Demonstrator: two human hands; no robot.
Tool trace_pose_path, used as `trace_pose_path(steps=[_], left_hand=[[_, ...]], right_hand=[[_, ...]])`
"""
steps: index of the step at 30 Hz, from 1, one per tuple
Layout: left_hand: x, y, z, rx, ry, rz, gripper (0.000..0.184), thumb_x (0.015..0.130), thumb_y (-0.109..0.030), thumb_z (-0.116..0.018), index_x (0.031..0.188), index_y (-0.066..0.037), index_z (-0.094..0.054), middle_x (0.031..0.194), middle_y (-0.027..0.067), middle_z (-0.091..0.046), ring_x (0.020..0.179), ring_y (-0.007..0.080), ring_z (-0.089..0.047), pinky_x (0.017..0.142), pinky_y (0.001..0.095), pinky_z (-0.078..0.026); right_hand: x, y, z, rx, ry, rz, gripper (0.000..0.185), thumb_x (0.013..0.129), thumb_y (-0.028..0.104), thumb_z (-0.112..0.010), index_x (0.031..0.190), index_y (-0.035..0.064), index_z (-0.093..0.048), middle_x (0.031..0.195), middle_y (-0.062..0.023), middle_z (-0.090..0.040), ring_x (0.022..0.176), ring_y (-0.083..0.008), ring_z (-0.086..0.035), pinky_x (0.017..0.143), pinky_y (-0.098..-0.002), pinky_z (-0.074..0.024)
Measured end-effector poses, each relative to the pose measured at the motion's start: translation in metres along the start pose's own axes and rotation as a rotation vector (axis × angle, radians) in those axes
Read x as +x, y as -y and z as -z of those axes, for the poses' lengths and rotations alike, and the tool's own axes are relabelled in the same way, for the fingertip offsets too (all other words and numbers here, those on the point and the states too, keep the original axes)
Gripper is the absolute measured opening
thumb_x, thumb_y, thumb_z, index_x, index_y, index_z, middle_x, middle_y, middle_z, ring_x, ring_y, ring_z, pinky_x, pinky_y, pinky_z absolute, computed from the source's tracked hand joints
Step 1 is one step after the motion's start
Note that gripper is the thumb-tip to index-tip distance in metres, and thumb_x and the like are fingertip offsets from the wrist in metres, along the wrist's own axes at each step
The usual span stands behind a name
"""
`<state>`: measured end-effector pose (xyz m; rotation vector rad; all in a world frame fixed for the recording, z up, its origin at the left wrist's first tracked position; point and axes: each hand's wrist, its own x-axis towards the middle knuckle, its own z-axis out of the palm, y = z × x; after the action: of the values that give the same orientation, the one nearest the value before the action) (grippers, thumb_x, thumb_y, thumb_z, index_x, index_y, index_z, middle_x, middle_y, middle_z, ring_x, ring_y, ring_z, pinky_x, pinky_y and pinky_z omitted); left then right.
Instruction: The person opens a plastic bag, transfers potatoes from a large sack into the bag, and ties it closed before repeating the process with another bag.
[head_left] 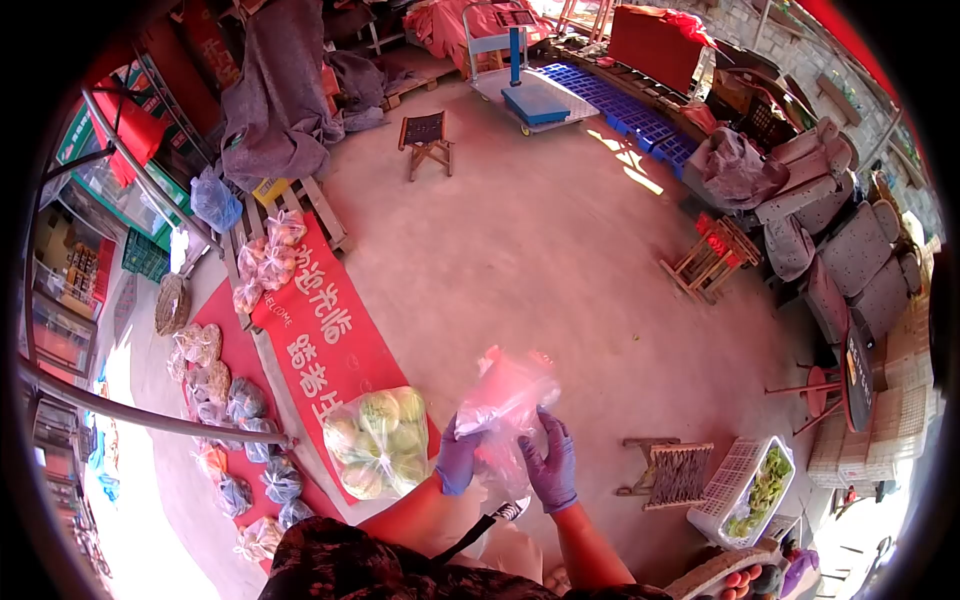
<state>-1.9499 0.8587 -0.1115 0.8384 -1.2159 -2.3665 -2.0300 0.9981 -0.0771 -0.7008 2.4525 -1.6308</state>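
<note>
A thin, translucent plastic bag, pinkish and crumpled, hangs between my two gloved hands. My left hand, in a purple-blue glove, is closed on the bag's left side. On the other side my right hand, gloved alike, has its fingertips at the bag's edge, thumb and fingers bent around the clear film. Left of my left hand sits a big clear bag of round green vegetables, tied at the top, on the end of a red mat with white lettering.
Several bagged goods lie on the mat and pallet to the left. A white crate of leafy greens and a folding stool stand at right. Farther off are a platform scale, another stool and stacked chairs.
</note>
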Motion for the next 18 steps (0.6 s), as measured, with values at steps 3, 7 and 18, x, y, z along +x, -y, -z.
trace_pose_path(steps=[3,7,18], left_hand=[[0.046,-0.005,-0.005,-0.151,0.028,0.139,0.025,0.085,-0.004,-0.050,0.110,-0.002,-0.055,0.100,0.0072,-0.061,0.088,0.0154,-0.059,0.075,0.0276,-0.049],[0.116,-0.046,-0.007,-0.239,0.059,0.274,0.024,0.086,-0.007,-0.051,0.108,-0.001,-0.056,0.099,0.0068,-0.061,0.087,0.0148,-0.059,0.075,0.0277,-0.048],[0.303,-0.153,-0.029,-0.355,-0.143,0.245,0.025,0.087,-0.017,-0.053,0.107,-0.002,-0.056,0.098,0.0072,-0.061,0.088,0.0170,-0.059,0.077,0.0297,-0.049]], right_hand=[[0.030,-0.031,-0.052,0.582,0.128,-0.383,0.029,0.087,0.015,-0.057,0.110,-0.0030,-0.053,0.093,-0.0057,-0.059,0.087,-0.0120,-0.053,0.076,-0.0280,-0.0443],[0.111,-0.039,-0.074,0.510,0.291,-0.527,0.021,0.089,0.013,-0.055,0.101,-0.0030,-0.060,0.080,0.0023,-0.061,0.076,-0.0060,-0.052,0.068,-0.0227,-0.0451],[0.331,-0.009,-0.130,0.529,0.060,-0.293,0.018,0.088,0.013,-0.058,0.099,-0.0002,-0.064,0.086,-0.0002,-0.063,0.081,-0.0065,-0.053,0.074,-0.0224,-0.0437]])
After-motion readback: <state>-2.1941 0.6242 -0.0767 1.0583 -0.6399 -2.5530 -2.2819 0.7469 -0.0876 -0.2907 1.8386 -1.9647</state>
